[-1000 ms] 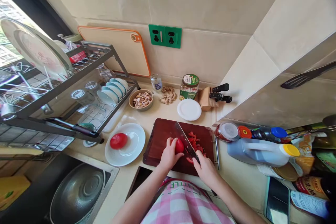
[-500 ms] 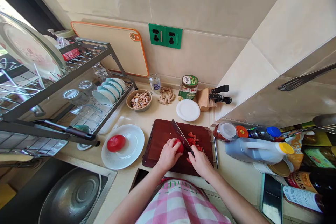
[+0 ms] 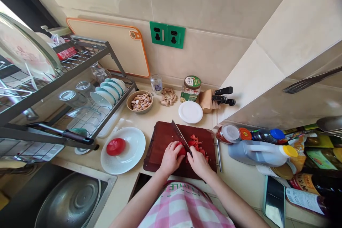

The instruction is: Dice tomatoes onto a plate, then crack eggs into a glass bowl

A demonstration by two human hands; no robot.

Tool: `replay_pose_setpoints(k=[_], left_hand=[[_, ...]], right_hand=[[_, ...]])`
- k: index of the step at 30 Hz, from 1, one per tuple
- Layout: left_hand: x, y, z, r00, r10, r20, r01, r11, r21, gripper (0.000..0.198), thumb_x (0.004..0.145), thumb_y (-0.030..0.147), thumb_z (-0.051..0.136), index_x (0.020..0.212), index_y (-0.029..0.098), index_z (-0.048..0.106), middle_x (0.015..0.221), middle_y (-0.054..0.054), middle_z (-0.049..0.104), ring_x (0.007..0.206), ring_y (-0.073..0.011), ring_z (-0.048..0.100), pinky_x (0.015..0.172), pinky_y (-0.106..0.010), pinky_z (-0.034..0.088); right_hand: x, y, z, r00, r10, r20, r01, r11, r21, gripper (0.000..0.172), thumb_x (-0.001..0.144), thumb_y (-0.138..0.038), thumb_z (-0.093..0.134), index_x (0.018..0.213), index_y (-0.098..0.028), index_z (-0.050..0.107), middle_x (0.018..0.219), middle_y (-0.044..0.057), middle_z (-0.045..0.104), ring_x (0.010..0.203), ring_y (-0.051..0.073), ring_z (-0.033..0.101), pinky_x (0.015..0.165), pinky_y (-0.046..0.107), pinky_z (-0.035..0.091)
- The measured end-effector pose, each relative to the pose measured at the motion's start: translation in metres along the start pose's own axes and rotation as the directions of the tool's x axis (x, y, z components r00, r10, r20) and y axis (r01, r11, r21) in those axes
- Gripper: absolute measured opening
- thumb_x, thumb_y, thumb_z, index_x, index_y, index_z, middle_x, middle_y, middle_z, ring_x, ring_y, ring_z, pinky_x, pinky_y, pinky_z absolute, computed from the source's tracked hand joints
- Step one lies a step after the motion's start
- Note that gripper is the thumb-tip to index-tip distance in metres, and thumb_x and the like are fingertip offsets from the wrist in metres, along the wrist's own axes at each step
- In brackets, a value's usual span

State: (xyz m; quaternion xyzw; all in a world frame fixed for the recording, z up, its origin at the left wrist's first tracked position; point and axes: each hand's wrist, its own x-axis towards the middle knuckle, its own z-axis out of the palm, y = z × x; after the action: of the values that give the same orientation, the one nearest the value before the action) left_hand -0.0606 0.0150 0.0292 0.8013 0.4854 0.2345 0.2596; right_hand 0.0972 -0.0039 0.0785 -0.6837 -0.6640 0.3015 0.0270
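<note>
On a dark red cutting board [image 3: 160, 142], my left hand [image 3: 171, 157] is closed over a red tomato [image 3: 182, 150], fingers curled on its top. My right hand [image 3: 198, 162] grips a kitchen knife [image 3: 180, 134] by its handle, which the fingers mostly hide. The blade slants away to the upper left, close against the tomato's right side. Chopped tomato pieces [image 3: 195, 141] lie right of the blade. Left of the board, a white plate [image 3: 133, 149] bears another peeled-looking tomato [image 3: 115, 146].
Behind the board stand a bowl of garlic [image 3: 140, 102], ginger [image 3: 168, 97], a small white plate [image 3: 190, 112] and a knife block [image 3: 209, 100]. Bottles and a large jug [image 3: 251, 151] crowd the right. A dish rack [image 3: 107, 114] and a sink [image 3: 109, 185] lie left.
The knife and my right hand have shifted slightly left along the tomato. My left hand still holds it. The whole view has moved a little.
</note>
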Motion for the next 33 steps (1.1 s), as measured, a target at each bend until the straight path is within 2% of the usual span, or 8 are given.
replay_pose_setpoints(k=[4, 8, 14, 18, 23, 29, 33], left_hand=[[-0.002, 0.001, 0.001, 0.999, -0.028, -0.033, 0.028, 1.000, -0.002, 0.035, 0.081, 0.022, 0.056, 0.115, 0.024, 0.053, 0.123, -0.010, 0.050, 0.113, -0.0281, 0.047, 0.098, -0.050, 0.043], [0.001, 0.001, 0.000, 0.999, -0.033, -0.013, 0.033, 0.999, 0.003, 0.036, 0.081, 0.024, 0.056, 0.117, 0.025, 0.053, 0.123, -0.010, 0.050, 0.113, -0.0281, 0.047, 0.098, -0.050, 0.043], [0.002, 0.003, -0.002, 0.999, -0.038, 0.009, 0.038, 0.999, 0.007, 0.038, 0.079, 0.023, 0.057, 0.117, 0.025, 0.053, 0.121, -0.009, 0.052, 0.113, -0.0272, 0.048, 0.097, -0.047, 0.043], [-0.002, 0.002, 0.002, 0.999, -0.047, 0.026, 0.046, 0.998, 0.048, 0.048, 0.074, 0.025, 0.061, 0.121, 0.025, 0.049, 0.128, -0.011, 0.047, 0.119, -0.0310, 0.044, 0.094, -0.049, 0.043], [-0.001, -0.006, 0.006, 0.997, -0.064, -0.033, 0.067, 0.991, 0.115, 0.046, 0.074, 0.021, 0.059, 0.119, 0.019, 0.050, 0.130, -0.016, 0.045, 0.122, -0.0324, 0.041, 0.097, -0.050, 0.041], [0.002, -0.020, -0.006, 0.999, -0.031, -0.032, 0.031, 0.999, 0.023, 0.047, 0.078, 0.025, 0.060, 0.122, 0.023, 0.047, 0.132, -0.012, 0.043, 0.124, -0.0294, 0.042, 0.102, -0.050, 0.040], [0.006, -0.022, -0.014, 1.000, 0.015, 0.006, -0.015, 1.000, 0.007, 0.043, 0.079, 0.027, 0.061, 0.120, 0.024, 0.050, 0.125, -0.011, 0.048, 0.118, -0.0283, 0.045, 0.101, -0.050, 0.042]], right_hand=[[-0.020, 0.011, -0.014, 0.999, -0.033, -0.016, 0.033, 0.998, 0.055, 0.016, 0.092, -0.026, 0.034, 0.092, -0.019, 0.049, 0.074, 0.004, 0.066, 0.068, 0.017, 0.063, 0.054, 0.024, 0.028], [-0.037, 0.011, -0.011, 1.000, -0.028, 0.012, 0.028, 0.999, 0.018, 0.016, 0.093, -0.025, 0.033, 0.092, -0.020, 0.048, 0.075, 0.004, 0.067, 0.065, 0.017, 0.063, 0.054, 0.025, 0.027], [-0.008, -0.007, 0.008, 0.999, 0.042, 0.029, -0.040, 0.997, -0.061, 0.017, 0.094, -0.022, 0.034, 0.100, -0.018, 0.048, 0.086, 0.009, 0.070, 0.075, 0.018, 0.066, 0.058, 0.025, 0.032], [0.003, 0.003, 0.009, 1.000, -0.004, 0.007, 0.004, 1.000, 0.026, 0.015, 0.093, -0.025, 0.035, 0.095, -0.019, 0.049, 0.082, 0.007, 0.069, 0.074, 0.018, 0.065, 0.060, 0.025, 0.033], [-0.005, 0.017, 0.003, 0.999, 0.006, -0.042, 0.001, 0.987, 0.159, 0.018, 0.093, -0.031, 0.032, 0.091, -0.020, 0.046, 0.071, 0.002, 0.064, 0.064, 0.016, 0.061, 0.056, 0.024, 0.031], [-0.024, 0.002, -0.006, 0.996, -0.057, -0.063, 0.064, 0.992, 0.113, 0.016, 0.092, -0.026, 0.033, 0.089, -0.020, 0.047, 0.074, 0.003, 0.065, 0.068, 0.017, 0.062, 0.056, 0.024, 0.031], [-0.038, -0.006, -0.008, 0.999, -0.024, -0.035, 0.026, 0.998, 0.059, 0.015, 0.092, -0.024, 0.034, 0.090, -0.020, 0.048, 0.074, 0.004, 0.067, 0.065, 0.017, 0.063, 0.054, 0.025, 0.029]])
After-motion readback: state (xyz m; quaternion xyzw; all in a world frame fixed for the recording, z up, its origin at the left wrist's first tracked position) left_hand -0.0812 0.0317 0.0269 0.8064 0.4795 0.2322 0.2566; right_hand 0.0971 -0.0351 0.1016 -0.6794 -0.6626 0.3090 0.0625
